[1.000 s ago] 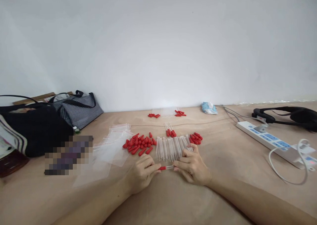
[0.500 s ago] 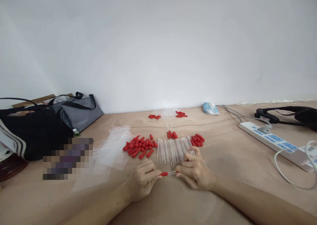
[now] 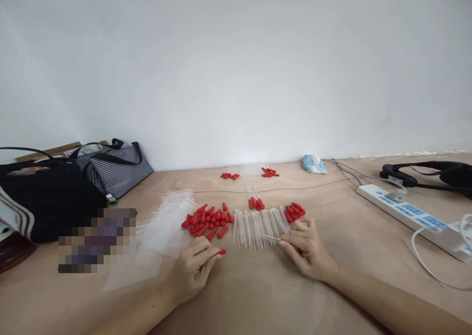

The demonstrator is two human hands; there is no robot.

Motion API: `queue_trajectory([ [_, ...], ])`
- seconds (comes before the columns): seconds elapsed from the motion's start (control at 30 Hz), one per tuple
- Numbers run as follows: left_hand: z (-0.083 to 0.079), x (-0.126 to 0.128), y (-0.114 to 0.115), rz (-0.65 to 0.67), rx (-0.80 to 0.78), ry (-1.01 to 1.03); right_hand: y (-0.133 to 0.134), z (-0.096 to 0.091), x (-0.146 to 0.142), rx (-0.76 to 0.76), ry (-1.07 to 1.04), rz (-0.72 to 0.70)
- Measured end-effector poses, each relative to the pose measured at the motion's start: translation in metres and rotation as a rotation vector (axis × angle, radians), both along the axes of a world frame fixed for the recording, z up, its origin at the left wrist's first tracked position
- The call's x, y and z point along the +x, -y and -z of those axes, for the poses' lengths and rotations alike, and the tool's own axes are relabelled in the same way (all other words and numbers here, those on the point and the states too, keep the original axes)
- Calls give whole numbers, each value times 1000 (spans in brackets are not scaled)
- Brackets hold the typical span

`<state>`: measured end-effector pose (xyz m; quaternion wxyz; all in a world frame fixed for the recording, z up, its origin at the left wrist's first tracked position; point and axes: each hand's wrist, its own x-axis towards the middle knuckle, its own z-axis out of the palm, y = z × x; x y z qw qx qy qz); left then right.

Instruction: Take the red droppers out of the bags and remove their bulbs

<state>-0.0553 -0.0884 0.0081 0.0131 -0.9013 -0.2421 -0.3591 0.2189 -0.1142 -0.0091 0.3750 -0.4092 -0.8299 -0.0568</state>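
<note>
My left hand [image 3: 195,268] is closed in a pinch on a red rubber dropper bulb [image 3: 221,252], whose narrow end sticks out past the fingertips. To the right, my right hand [image 3: 309,254] pinches a clear dropper tube [image 3: 272,238] that points left across the near part of a row of clear tubes [image 3: 254,227]. The held bulb and tube are apart. A pile of red bulbs [image 3: 212,219] lies beyond my left hand, and a smaller heap of red bulbs [image 3: 294,211] lies just beyond my right. Several droppers with red bulbs [image 3: 257,204] lie behind the tube row.
Clear zip bags [image 3: 165,222] are spread at left, near a striped bag [image 3: 116,170] and a black bag [image 3: 55,197]. Farther back lies a bag of tubes [image 3: 250,170] between red bulbs. A power strip [image 3: 409,212], black headset [image 3: 424,173] and blue-white packet [image 3: 314,163] are at right.
My hands have moved apart. The bulb and the tube, in line and touching before, are now separated: the bulb went left with my left hand, the tube right and up with my right.
</note>
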Motion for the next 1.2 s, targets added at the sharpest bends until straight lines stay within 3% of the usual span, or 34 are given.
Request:
queue_trajectory([
  [0.23, -1, 2, -5, -149, -53, 100, -23, 7, -1, 117, -71, 389],
  [0.43, -1, -2, -13, -345, -75, 194, -37, 7, -12, 175, 64, 457],
  [0.63, 1, -12, -25, -477, -140, 353, -33, 2, -12, 40, 133, 384],
  [0.83, -5, -27, -36, -684, -68, 258, -29, -3, -10, -59, 100, 349],
  [0.97, -6, -38, -44, -797, -50, 210, -38, -5, -5, -110, -10, 462],
  [1.1, -2, -45, -57, -840, -139, 236, -60, -14, -3, -197, -98, 646],
  [1.2, 2, -48, -66, -899, -239, 283, -87, -23, -8, -436, -172, 722],
])
